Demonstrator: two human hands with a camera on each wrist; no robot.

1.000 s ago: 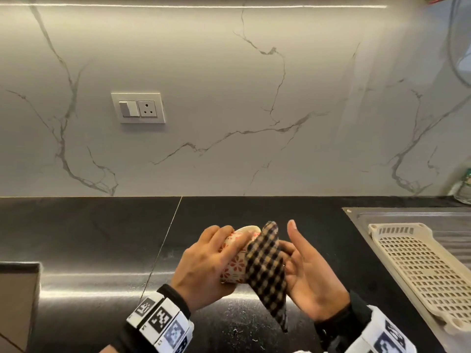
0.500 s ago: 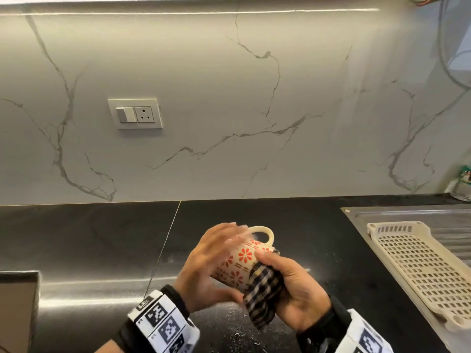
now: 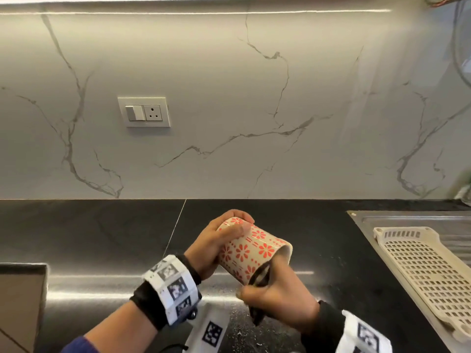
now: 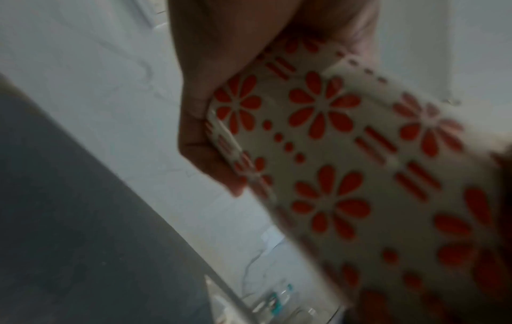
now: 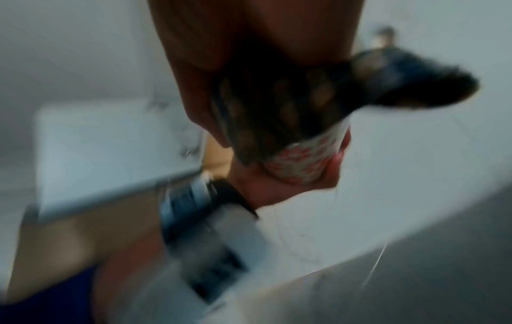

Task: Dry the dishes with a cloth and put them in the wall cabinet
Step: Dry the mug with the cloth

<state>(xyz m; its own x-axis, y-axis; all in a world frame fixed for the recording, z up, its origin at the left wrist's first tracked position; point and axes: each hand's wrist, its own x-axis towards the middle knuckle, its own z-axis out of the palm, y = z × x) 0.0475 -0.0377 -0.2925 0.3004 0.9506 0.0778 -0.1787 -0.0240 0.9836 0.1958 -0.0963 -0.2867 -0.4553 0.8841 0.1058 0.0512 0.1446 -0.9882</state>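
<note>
A cream mug with red flowers (image 3: 251, 249) lies tilted above the black counter (image 3: 102, 238), its mouth toward the lower right. My left hand (image 3: 216, 240) grips its base end, fingers wrapped over the bottom; the left wrist view shows the mug (image 4: 346, 166) close up under those fingers (image 4: 205, 140). My right hand (image 3: 277, 301) holds the dark checked cloth (image 3: 260, 278), which is pushed into the mug's mouth with an end hanging below the hand. In the blurred right wrist view the cloth (image 5: 279, 109) fills the mug (image 5: 304, 162). The mug's handle is hidden.
A beige perforated drying tray (image 3: 428, 276) lies on the steel sink drainboard (image 3: 382, 225) at the right. A switch and socket plate (image 3: 144, 112) is on the marble wall. A brown box corner (image 3: 20, 301) shows at the lower left. No cabinet is in view.
The mug has been turned so its mouth faces my right hand, and the cloth has gone from the outside wall into the mouth. Both hands have stayed above the same part of the counter.
</note>
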